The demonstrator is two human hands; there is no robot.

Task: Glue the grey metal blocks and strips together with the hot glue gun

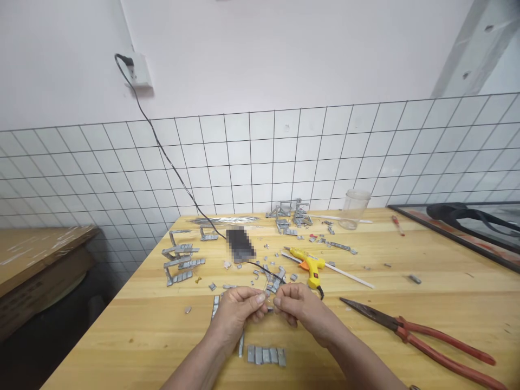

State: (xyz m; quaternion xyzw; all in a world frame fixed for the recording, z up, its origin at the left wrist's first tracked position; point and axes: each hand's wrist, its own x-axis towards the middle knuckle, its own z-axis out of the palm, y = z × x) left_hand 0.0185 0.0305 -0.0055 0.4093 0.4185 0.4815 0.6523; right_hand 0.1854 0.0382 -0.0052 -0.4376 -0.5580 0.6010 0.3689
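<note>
My left hand (245, 304) and my right hand (299, 305) meet over the middle of the table, fingertips almost touching. Each is closed in a pinch. Whatever lies between the fingers is too small and too covered to name. A row of grey flat pieces joined side by side (266, 356) lies just below my hands. Another grey strip (215, 306) is partly hidden behind my left hand. Beyond my fingers, loose grey pieces (277, 280) are heaped near a black cord. To the right of them lies a yellow glue gun (311, 265) with an orange trigger.
Red-handled long-nose pliers (400, 327) lie at the right. Grey step-like frames (181, 262) stand at the left, more (290, 214) at the back. A clear plastic jar (355, 208), white sticks (351, 275), a blurred dark device (240, 245) and its cord to the wall socket (140, 70) are also here.
</note>
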